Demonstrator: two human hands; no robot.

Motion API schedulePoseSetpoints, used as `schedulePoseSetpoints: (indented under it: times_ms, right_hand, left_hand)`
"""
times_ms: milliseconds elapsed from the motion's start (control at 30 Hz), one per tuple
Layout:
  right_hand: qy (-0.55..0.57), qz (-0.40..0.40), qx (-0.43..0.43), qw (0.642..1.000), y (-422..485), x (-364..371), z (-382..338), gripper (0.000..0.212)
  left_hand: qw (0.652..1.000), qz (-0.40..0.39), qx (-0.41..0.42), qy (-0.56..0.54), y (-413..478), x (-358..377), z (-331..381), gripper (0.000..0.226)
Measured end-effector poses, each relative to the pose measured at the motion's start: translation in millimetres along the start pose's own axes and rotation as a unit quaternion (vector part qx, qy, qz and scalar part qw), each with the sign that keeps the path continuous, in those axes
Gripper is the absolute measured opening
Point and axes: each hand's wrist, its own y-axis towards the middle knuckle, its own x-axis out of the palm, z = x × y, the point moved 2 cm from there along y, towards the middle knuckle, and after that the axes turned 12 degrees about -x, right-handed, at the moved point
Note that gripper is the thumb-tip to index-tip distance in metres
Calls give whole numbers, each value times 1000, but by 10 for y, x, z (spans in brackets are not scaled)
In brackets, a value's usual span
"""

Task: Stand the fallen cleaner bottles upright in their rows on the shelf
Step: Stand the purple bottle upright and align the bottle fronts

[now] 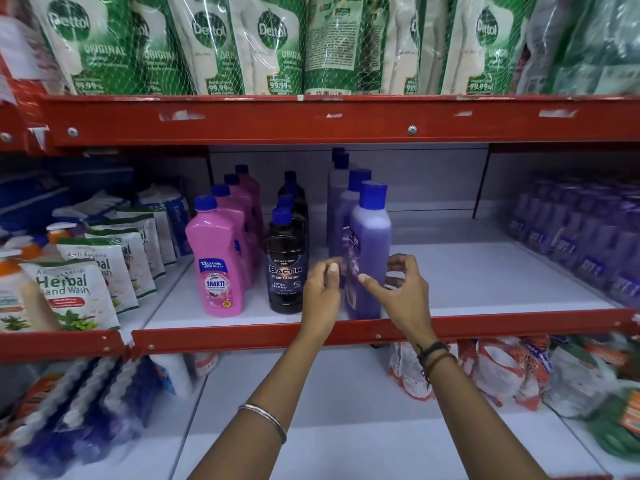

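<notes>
Three rows of cleaner bottles stand upright on the white middle shelf (485, 278): pink bottles (216, 258) on the left, black Bactin bottles (285, 265) in the middle, purple bottles (370, 237) with blue caps on the right. The front purple bottle stands at the shelf's front edge, its label blurred. My left hand (320, 292) hovers just left of it with fingers apart. My right hand (401, 289) is curled around its right side, thumb in front; I cannot tell if it touches. No bottle lies on its side in view.
A red shelf rail (346, 332) runs under my wrists and another red beam (311, 119) crosses above. Herbal hand-wash pouches (76, 292) fill the left; wrapped purple packs (588, 237) sit at the right. Green Dettol pouches (242, 46) hang overhead. More packets lie on the shelf below.
</notes>
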Motion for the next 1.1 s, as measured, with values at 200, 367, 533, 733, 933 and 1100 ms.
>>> schedulePoseSetpoints:
  times_ms: [200,367,533,733,933,1100]
  right_hand:
    - [21,-26,-23,999,50,-73,81,34]
    - [69,-91,8,993,191,-168,250,33]
    - [102,-93,48,989,209,-198,309,28]
    - [196,-67,109,972,146,-171,266,43]
    - [193,-79,106,972,95,-155,177,41]
    - [179,-81,96,976,25,-218,73,45]
  left_hand:
    - [989,-81,-118,-46,89,131,36,85]
    - [987,-59,-119,-88,30,136,36,73]
    - [988,-54,-92,-109,-45,118,16,58]
    - [988,-84,-83,-95,-110,118,121,72]
    - [988,-123,-60,-67,-229,161,195,100]
    - [988,-125,-83,-35,-351,136,214,119]
